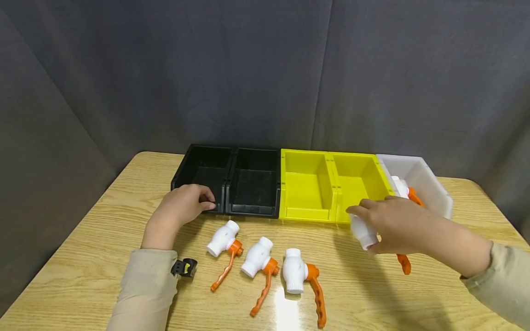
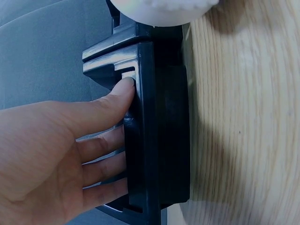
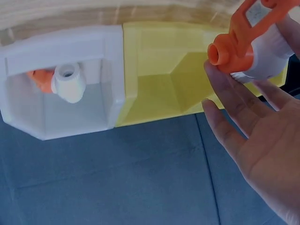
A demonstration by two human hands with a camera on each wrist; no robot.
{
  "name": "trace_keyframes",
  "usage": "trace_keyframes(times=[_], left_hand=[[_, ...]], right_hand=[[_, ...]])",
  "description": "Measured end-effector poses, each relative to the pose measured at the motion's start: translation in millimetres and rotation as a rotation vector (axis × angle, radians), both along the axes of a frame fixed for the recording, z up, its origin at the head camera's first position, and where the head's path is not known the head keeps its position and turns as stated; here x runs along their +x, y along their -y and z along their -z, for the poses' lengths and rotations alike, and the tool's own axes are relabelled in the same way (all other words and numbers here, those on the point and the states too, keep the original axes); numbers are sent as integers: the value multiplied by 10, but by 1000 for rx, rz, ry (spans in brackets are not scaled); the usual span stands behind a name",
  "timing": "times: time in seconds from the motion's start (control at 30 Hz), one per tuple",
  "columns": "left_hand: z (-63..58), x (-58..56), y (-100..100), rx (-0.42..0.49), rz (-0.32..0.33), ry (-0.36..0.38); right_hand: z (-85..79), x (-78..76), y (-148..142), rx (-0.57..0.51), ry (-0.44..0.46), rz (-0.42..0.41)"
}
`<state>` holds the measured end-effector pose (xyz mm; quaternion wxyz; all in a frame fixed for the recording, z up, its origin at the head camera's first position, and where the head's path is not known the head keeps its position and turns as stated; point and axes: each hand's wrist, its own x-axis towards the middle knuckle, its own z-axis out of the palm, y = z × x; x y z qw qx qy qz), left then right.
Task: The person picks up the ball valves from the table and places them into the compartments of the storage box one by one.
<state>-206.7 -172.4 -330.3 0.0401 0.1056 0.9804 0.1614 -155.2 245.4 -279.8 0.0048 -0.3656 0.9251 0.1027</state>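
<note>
My right hand (image 1: 399, 225) holds a white ball valve (image 1: 363, 232) in the air, in front of the right yellow bin (image 1: 356, 179). Its orange handle (image 3: 243, 28) points up in the right wrist view; the palm hides part of the valve in the head view. At the left black bin (image 1: 207, 177), my left hand (image 1: 184, 204) rests on the front rim. Its thumb touches the front lip (image 2: 140, 108) in the left wrist view, and the other fingertips pass behind that lip. Another ball valve (image 3: 69, 83) lies inside the white bin (image 3: 112, 70).
Three more ball valves with orange handles, a left one (image 1: 223, 239), a middle one (image 1: 257, 257) and a right one (image 1: 294, 271), lie on the wooden table (image 1: 83, 257). A second black bin (image 1: 254, 184) and another yellow bin (image 1: 306, 184) complete the row. Behind hangs a grey curtain (image 1: 248, 69).
</note>
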Motion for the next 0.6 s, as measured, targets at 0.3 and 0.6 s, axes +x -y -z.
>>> trace_keyframes(times=[0.3,0.6], left_hand=[[3,0,29,1,-4,5],[9,-1,19,3,-6,8]], right_hand=[[-136,-178,-18,-5,27,47],[-198,-357,-36,-60,110,145]])
